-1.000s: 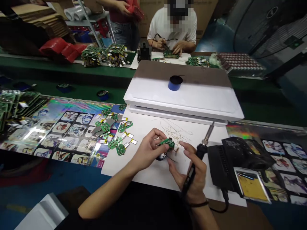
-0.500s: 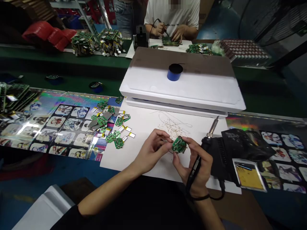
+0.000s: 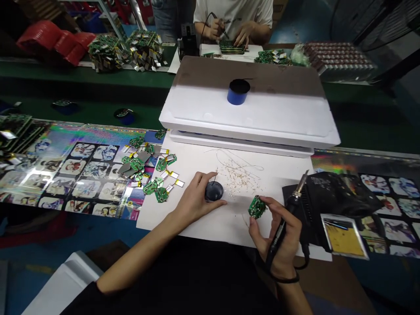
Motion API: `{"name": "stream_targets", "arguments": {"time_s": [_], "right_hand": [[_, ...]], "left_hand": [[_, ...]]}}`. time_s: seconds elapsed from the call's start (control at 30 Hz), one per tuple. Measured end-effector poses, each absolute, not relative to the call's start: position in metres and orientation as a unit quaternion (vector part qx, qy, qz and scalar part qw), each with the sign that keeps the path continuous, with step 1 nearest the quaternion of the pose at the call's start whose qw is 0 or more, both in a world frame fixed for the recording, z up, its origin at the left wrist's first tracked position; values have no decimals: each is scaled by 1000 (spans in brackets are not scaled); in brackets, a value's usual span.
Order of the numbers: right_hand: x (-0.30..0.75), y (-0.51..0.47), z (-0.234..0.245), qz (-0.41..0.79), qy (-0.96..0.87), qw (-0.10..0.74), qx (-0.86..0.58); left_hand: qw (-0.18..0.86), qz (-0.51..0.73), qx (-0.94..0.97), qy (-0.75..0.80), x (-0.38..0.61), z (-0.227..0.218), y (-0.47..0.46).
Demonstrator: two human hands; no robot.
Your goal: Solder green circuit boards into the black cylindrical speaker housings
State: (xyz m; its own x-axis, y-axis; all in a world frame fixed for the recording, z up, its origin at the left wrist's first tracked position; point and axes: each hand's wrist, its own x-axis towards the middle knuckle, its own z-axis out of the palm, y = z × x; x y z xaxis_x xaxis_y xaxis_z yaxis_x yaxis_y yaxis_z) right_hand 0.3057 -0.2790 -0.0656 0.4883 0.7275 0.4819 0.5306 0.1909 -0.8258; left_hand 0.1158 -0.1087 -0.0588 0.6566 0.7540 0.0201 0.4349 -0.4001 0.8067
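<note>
My left hand [image 3: 197, 197] curls its thumb and fingers round a dark round cup [image 3: 215, 191] low over the white sheet. A thin wire sticks up at the cup's rim. Between the thumb and fingertips of my right hand [image 3: 278, 223] is a small green circuit board [image 3: 257, 207], held to the right of the cup. The same hand also grips a soldering iron [image 3: 278, 238], its metal tip pointing up and away from me. Left of my left hand lies a loose heap of green boards with silver battery pouches [image 3: 172, 176].
Behind the white paper sheet [image 3: 190, 164] stands a white foam box [image 3: 197, 107] bearing a blue cup [image 3: 238, 92]. Thin wire and brown crumbs [image 3: 241, 177] lie on the sheet. A black soldering station [image 3: 293, 197] stands right, beside a yellow sponge tray [image 3: 344, 236]. Opposite, a co-worker [image 3: 234, 33] solders.
My left hand has let go of the circuit board, moved left and taken hold of the dark cup. My right hand has shifted right and slightly towards me with the board and iron.
</note>
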Motion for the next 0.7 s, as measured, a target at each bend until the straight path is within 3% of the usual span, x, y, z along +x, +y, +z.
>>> {"name": "stream_targets", "arguments": {"time_s": [0.1,0.3,0.7], "right_hand": [[298,-280,-71,95,-507,565,-643],[289,-270,-75,112,-572,486,-651],[304,-249,-69,105,-646,434,-619]], "left_hand": [[509,201,729,412,122,-59,-120],[735,179,547,358,126,-56,-126],[691,282,587,312,128,-65,-124]]}}
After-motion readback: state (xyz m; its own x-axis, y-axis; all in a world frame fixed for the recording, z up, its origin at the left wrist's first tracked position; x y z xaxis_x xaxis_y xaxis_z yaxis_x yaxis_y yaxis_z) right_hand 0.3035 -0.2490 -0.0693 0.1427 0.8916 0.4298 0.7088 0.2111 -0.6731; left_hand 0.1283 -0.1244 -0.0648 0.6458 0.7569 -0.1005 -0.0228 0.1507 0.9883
